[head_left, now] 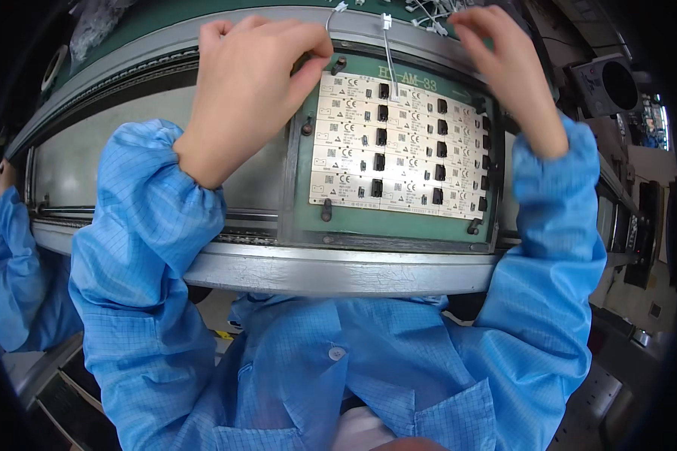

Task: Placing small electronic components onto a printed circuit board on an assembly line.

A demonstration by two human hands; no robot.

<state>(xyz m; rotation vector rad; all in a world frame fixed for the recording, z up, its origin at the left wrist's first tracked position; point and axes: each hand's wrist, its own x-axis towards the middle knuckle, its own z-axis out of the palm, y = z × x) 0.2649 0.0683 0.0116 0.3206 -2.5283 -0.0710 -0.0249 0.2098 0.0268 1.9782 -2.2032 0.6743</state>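
Observation:
My left hand (pixel 256 83) is closed in a pinch over the top left corner of a green carrier board (pixel 399 223). From its fingertips a short thin cable (pixel 329 18) rises to a white plug. In the carrier lies a panel of white circuit boards (pixel 346 157) in rows, each with a black connector. A second white-plugged cable (pixel 388 46) lies across the top of the panel, its lower end on a board. My right hand (pixel 504 60) is raised at the upper right, thumb and forefinger apart, beside a pile of loose cables (pixel 433 15).
The carrier sits on a conveyor with a metal front rail (pixel 338 270). Dark posts stand at the carrier's corners. A clear plastic bag (pixel 96 28) lies at the far left. Another person's blue sleeve (pixel 15 263) shows at the left edge. A dark round fan-like unit (pixel 619 85) is at right.

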